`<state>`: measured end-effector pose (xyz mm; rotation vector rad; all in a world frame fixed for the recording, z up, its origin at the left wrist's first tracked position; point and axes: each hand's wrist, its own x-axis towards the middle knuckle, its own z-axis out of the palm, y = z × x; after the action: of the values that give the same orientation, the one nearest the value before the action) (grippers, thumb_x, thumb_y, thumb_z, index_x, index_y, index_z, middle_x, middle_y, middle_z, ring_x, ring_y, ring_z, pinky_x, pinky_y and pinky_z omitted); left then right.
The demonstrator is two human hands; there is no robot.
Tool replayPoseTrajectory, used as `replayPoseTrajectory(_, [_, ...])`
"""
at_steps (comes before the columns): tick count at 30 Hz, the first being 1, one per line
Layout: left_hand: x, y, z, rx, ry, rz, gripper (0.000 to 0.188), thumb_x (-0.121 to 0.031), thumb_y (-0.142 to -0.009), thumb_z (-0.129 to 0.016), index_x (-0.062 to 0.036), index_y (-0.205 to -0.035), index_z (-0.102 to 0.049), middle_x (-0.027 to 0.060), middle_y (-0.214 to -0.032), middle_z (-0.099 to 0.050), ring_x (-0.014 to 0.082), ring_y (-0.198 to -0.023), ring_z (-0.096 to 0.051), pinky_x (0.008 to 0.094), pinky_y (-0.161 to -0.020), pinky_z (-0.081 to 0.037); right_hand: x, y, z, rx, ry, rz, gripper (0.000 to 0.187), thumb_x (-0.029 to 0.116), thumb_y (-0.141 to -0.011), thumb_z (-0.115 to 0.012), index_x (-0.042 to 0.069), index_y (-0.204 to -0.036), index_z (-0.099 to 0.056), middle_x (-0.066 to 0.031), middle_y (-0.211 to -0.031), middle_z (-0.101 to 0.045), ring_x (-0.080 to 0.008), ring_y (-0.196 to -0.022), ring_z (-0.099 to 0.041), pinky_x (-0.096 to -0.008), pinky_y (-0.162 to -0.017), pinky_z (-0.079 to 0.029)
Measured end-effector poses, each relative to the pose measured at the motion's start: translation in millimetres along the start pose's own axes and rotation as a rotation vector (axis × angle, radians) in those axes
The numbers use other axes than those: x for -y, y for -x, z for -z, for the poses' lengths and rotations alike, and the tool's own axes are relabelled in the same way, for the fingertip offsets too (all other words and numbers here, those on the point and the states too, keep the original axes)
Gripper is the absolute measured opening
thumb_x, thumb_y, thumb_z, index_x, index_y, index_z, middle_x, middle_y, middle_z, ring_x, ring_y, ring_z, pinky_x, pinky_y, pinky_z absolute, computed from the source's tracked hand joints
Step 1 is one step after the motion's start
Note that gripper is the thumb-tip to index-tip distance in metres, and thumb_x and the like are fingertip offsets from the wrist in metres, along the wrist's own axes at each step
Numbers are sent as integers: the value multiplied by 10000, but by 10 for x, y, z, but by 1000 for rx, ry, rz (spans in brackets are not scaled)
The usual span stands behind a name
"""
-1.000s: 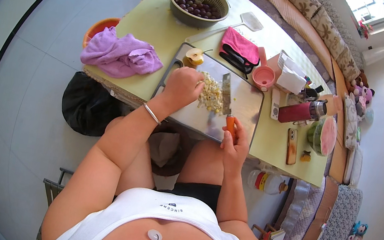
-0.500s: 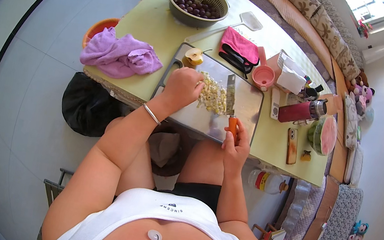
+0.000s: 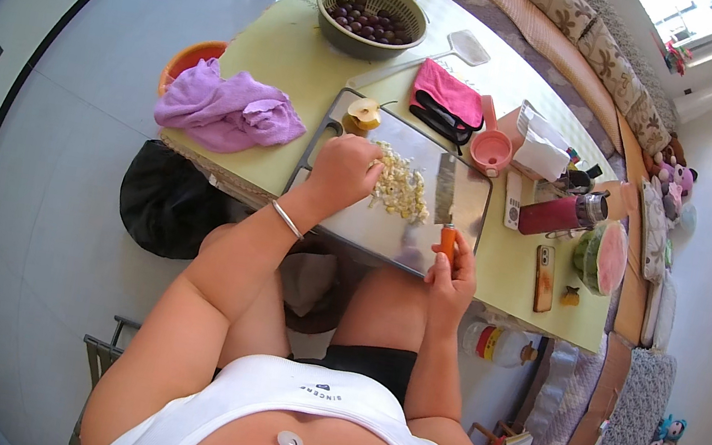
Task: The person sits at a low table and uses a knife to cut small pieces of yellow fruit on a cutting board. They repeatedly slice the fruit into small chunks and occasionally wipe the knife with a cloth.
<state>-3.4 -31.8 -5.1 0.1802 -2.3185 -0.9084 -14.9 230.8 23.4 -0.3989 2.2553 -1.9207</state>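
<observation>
A steel cutting board (image 3: 374, 225) with a grey rim lies at the table's near edge. On it a heap of finely chopped pale pieces (image 3: 402, 187) spreads across the middle. My left hand (image 3: 346, 170) is closed at the heap's left side, its fingers curled; what they hold, if anything, is hidden. My right hand (image 3: 455, 280) grips the orange handle of a kitchen knife (image 3: 446, 190). The blade points away from me and stands just right of the heap, apart from it. Beyond my left hand sits a cut pear (image 3: 362, 115), pale cut face up, stem showing.
A purple towel (image 3: 229, 112) lies left of the board. At the back stands a colander (image 3: 368, 31) of dark round fruit. Around the right side are a pink cloth (image 3: 447, 97), a pink cup (image 3: 490, 151), a dark red flask (image 3: 564, 214), a phone (image 3: 544, 278) and cut watermelon (image 3: 600, 257).
The knife has shifted right, away from the chopped heap, along with my right hand. My left hand stays closed beside the heap. The whole view has shifted slightly.
</observation>
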Motion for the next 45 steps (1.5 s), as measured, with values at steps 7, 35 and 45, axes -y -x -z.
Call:
replayPoseTrajectory(7, [20,3,54,-13,2,20,145,-143,-797,-713,-22,-878,-714,160,-884,-702,345,-870,-659,445,-793,-514,-49,-28,67,-18,174,-4,436,7,-957,-560,10,-1392,-523,-86,-1038,-660,-50,-656,-524,-197,-569,-455])
replayPoseTrajectory(35, [10,-1,42,-20,7,24,140,-122,-792,-711,-25,-892,-717,160,-897,-706,349,-873,-661,441,-792,-514,24,63,-176,122,29,-9,460,19,-940,-604,32,-1395,-532,-69,-1028,-691,-46,-701,-548,-196,-583,-451])
replayPoseTrajectory(45, [-24,-49,103,-147,118,81,114,-111,-821,-699,-15,-881,-714,157,-869,-703,338,-827,-666,412,-744,-520,20,61,-207,138,-2,-4,459,6,-936,-605,22,-1389,-537,-74,-1025,-685,-49,-679,-545,-196,-571,-454])
